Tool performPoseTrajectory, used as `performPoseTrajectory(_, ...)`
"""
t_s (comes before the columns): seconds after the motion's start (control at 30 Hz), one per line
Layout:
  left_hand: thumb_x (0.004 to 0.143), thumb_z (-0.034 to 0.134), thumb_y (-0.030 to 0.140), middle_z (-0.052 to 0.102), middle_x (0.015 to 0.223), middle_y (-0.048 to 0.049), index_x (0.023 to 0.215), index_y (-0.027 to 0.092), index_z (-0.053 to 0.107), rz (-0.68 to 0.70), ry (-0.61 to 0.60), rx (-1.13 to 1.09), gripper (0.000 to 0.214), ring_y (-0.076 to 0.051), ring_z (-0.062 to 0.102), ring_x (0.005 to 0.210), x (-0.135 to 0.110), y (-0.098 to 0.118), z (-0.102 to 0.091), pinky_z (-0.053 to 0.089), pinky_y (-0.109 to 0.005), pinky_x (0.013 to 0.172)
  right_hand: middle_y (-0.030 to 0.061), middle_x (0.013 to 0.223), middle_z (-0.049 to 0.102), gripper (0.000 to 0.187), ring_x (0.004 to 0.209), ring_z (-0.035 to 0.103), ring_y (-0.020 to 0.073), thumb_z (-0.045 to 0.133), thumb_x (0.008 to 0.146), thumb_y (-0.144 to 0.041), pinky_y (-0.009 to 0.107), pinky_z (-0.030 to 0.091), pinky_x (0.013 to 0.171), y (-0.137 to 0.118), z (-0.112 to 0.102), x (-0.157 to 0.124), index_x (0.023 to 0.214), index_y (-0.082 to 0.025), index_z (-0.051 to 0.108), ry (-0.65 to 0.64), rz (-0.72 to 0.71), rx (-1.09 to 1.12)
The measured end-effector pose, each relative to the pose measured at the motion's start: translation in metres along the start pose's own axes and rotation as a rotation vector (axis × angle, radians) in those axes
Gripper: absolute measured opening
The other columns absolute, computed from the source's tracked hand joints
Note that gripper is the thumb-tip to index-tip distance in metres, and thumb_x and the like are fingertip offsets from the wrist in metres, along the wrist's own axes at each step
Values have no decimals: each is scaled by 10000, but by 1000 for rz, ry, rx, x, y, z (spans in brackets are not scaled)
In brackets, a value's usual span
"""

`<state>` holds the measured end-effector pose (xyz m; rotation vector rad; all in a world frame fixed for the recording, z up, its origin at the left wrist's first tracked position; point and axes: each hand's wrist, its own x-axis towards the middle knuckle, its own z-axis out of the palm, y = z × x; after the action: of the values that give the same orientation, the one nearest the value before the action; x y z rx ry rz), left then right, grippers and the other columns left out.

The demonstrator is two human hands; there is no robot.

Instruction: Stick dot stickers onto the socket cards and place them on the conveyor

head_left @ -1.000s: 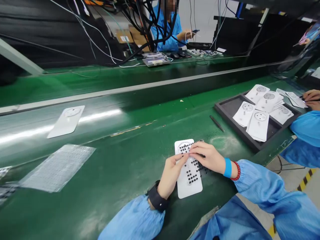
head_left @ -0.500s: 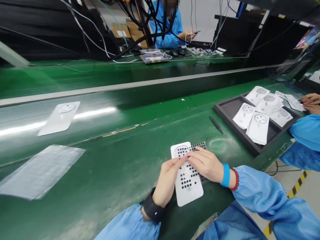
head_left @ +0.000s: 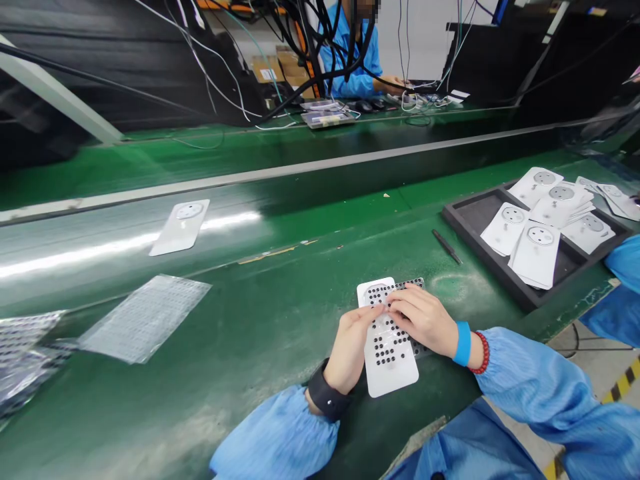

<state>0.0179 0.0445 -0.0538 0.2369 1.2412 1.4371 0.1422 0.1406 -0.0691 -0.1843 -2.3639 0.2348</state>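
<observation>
My left hand (head_left: 351, 347), with a black band at the wrist, has its thumb and forefinger pinched together over a clear sheet of black dots (head_left: 387, 348). Whatever sits between those fingertips is too small to make out. From the other side my right hand (head_left: 424, 320), with a blue band and red beads at the wrist, curls its fingers onto the same sheet. Both hands' fingertips meet there. Under the sheet lies a white panel (head_left: 393, 382) with rounded corners; its round socket-like end is partly covered. The sheet's right edge reaches past the panel onto the green bench.
At right, a black tray (head_left: 520, 293) holds several white panels (head_left: 537, 247). A thin dark tool (head_left: 447, 247) lies left of it. Another white panel (head_left: 179, 230) and a translucent sheet (head_left: 147, 319) lie left. A co-worker (head_left: 350, 80) sits behind cables (head_left: 313, 47).
The view has swung left, so things sit further right and more dotted sheets show at left. My hands stay on the sheet. The co-worker's hand opposite is lower.
</observation>
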Motion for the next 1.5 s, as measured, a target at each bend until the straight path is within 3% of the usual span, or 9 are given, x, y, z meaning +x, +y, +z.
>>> performPoseTrajectory(0.17, 648, 793, 356, 701, 694, -93, 745, 77, 709, 50, -17, 56, 306, -151, 603, 572, 2, 0, -1, 458, -233, 550, 105, 972, 673, 162, 882, 642, 184, 449, 953, -123, 403, 509, 913, 4, 0, 2, 837, -150, 559, -93, 35, 63)
performPoseTrajectory(0.3, 650, 808, 335, 704, 1074, -93, 1077, 148, 673, 211, 68, 104, 486, -173, 659, 781, 0, 11, -10, 496, -225, 670, 103, 1007, 634, 173, 912, 607, 183, 433, 958, -162, 340, 529, 821, 17, -4, -4, 814, -172, 527, -228, 150, 213)
performPoseTrajectory(0.4, 716, 766, 345, 708, 1062, -43, 1468, 291, 283, 343, 185, 170, 895, -155, 661, 691, -13, 20, -17, 494, -224, 594, 80, 988, 621, 166, 870, 613, 159, 448, 941, -141, 286, 530, 749, 26, -10, -5, 796, -182, 518, -253, 177, 256)
performPoseTrajectory(0.47, 755, 733, 363, 724, 955, -32, 1510, 298, 100, 380, 238, 216, 988, -159, 647, 604, -24, 22, -18, 492, -237, 541, 76, 996, 612, 149, 897, 611, 156, 470, 931, -131, 286, 521, 779, 27, -18, -1, 802, -182, 526, -205, 220, 291)
performPoseTrajectory(0.53, 755, 732, 368, 721, 963, -64, 1446, 217, 312, 357, 234, 228, 823, -177, 665, 658, -34, 20, -15, 521, -253, 587, 86, 1052, 601, 117, 979, 597, 172, 503, 922, -137, 319, 503, 854, 20, -27, 7, 824, -182, 547, -113, 277, 328)
performPoseTrajectory(0.6, 738, 746, 371, 717, 994, -99, 1216, 140, 562, 298, 179, 217, 562, -201, 680, 743, -41, 16, -10, 539, -267, 663, 95, 1111, 588, 87, 1059, 570, 196, 533, 913, -150, 359, 482, 911, 7, -35, 18, 840, -184, 568, -42, 286, 359)
performPoseTrajectory(0.67, 721, 758, 376, 726, 947, -100, 1053, 124, 637, 245, 115, 190, 434, -209, 681, 753, -46, 13, -4, 539, -268, 674, 102, 1135, 581, 73, 1090, 549, 208, 545, 911, -155, 380, 473, 929, -7, -37, 27, 851, -181, 577, -33, 225, 377)
performPoseTrajectory(0.93, 675, 788, 382, 720, 752, -51, 948, 146, 683, 198, 48, 125, 376, -158, 618, 567, -61, 23, 9, 495, -224, 505, 120, 1128, 587, 67, 1093, 556, 223, 540, 910, -121, 454, 448, 977, -25, -33, 30, 869, -172, 558, -41, 83, 326)
performPoseTrajectory(1.5, 665, 777, 352, 718, 788, -60, 945, 175, 724, 218, 89, 182, 336, -196, 621, 594, -68, 25, 10, 506, -260, 522, 116, 1072, 697, 132, 1070, 637, 198, 537, 897, -91, 428, 443, 1048, -30, -43, 23, 932, -159, 644, 1, -64, 66)
